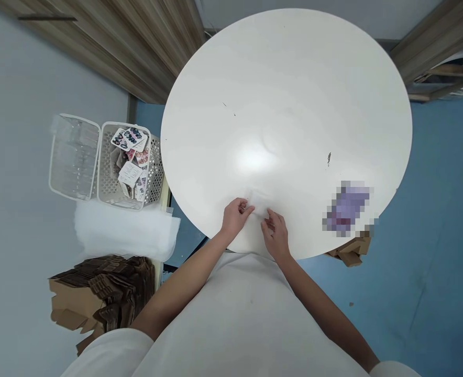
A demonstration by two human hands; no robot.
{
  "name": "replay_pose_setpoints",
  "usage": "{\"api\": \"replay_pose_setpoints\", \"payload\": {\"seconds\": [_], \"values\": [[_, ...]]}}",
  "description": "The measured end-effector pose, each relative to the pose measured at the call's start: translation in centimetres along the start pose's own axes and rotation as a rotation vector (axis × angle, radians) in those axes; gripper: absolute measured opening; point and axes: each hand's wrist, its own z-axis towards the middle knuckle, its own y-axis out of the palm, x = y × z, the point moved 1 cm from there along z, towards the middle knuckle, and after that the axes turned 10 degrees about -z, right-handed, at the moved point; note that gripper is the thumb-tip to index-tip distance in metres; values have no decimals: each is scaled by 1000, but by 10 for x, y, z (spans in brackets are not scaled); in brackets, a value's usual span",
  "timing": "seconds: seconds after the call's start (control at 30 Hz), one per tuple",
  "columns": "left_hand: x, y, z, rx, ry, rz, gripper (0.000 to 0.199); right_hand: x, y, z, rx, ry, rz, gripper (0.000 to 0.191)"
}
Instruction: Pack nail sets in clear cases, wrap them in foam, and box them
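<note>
1. Nearest is the person's white short-sleeved shirt [231, 314], with both bare forearms reaching forward from it over the near edge of the round white tabletop [294, 104].
2. The left hand [234, 215] is bent inward, its thumb and index finger closed on the left side of a small, whitish, translucent flat piece [258, 201].
3. The right hand [276, 233] has its fingers loosely curled, the fingertips at the piece's lower right corner; whether they grip it I cannot tell.
4. The piece lies low over the tabletop, close to its near edge, between the two hands; its pale colour nearly merges with the surface.
5. On the right part of the tabletop is a purple item [349, 207], pixelated beyond detail. Brown cardboard [351, 254] shows below the rim there.
6. To the left, beside the person, is a pile of folded brown cardboard boxes [117, 285]. Just beyond it lie white, soft-looking sheets [127, 230].
7. Farther along stands a white perforated plastic basket [108, 178] holding printed cards [132, 137], beside a translucent, white-rimmed bin [74, 157].
8. Dark marks dot the tabletop; past it hang beige striped curtains [153, 47], above a blue floor [436, 209].
</note>
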Motion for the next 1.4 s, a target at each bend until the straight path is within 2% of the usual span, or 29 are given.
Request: {"api": "replay_pose_setpoints", "payload": {"seconds": [0.13, 0.23, 0.37, 0.63, 0.73, 0.83, 1.0, 1.4], "values": [[-6, -4, 0, -34, 49, -38, 23, -2, 9, 3, 93, 0, -8, 40], [-13, -20, 3, -22, 54, -63, 25, -12, 22, 10, 112, -11, -16, 40], [-25, -61, 11, 23, 62, -71, 26, -39, 56, 24, 101, -36, 19, 39], [-48, -154, 43, 121, 88, -116, 34, -105, 144, 61, 67, -7, 94, 38], [-54, -180, 58, 162, 111, -156, 37, -128, 171, 73, 46, -25, 79, 39], [-60, -199, 69, 199, 117, -178, 40, -146, 190, 85, 14, -51, 46, 41], [-68, -213, 80, 190, 141, -195, 47, -160, 206, 99, 14, -67, 16, 43], [-69, -216, 81, 139, 140, -209, 48, -156, 209, 95, 34, -131, -55, 48]]}}
